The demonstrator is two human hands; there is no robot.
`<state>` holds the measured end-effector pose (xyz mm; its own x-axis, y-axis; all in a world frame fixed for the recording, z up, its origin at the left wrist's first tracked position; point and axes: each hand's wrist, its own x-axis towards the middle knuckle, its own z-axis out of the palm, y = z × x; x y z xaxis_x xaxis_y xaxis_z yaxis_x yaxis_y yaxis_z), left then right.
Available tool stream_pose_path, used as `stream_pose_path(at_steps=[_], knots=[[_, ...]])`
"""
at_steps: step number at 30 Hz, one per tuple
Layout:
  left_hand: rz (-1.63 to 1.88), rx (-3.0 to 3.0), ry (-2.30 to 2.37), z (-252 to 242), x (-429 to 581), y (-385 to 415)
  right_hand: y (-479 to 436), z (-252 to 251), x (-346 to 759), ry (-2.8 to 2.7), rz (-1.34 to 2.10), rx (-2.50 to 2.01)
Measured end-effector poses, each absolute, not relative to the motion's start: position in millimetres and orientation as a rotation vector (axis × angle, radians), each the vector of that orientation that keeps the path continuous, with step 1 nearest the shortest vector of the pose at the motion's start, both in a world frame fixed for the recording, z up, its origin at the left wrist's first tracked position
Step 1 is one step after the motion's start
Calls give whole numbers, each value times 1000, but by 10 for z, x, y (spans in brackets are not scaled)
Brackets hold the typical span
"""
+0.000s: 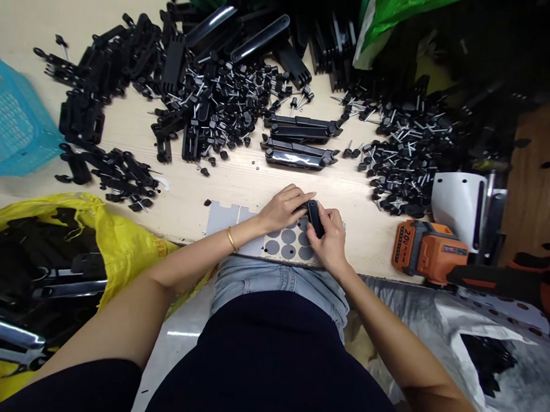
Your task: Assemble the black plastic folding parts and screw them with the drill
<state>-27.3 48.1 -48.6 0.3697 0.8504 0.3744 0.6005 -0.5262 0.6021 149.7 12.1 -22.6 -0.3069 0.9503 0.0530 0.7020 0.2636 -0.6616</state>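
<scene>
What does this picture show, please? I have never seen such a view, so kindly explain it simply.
There is no machine doing the work: these are a person's bare hands, seen from a camera on that person's head, looking down. The right hand holds a small black part; the left hand has its fingertips at or near its far end. Below lies a sheet of gray discs. On the pale table are black-headed screws in heaps and longer black pieces. A blue basket is at the left, an orange power tool at the right.
</scene>
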Motion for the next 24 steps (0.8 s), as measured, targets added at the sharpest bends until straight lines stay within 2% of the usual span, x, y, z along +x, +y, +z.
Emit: stream_pose_path(at_steps=[4,9,24], knots=[[820,2185,1388,-432,-344,376,117,-224,1487,-2145,775,-1446],[973,1767,1851,-405,-15,117,117,-233,1488,-2166,803,-1367],[871,1797,1859,-385,113,72,129,-246,1468,-2130,827,-1392]])
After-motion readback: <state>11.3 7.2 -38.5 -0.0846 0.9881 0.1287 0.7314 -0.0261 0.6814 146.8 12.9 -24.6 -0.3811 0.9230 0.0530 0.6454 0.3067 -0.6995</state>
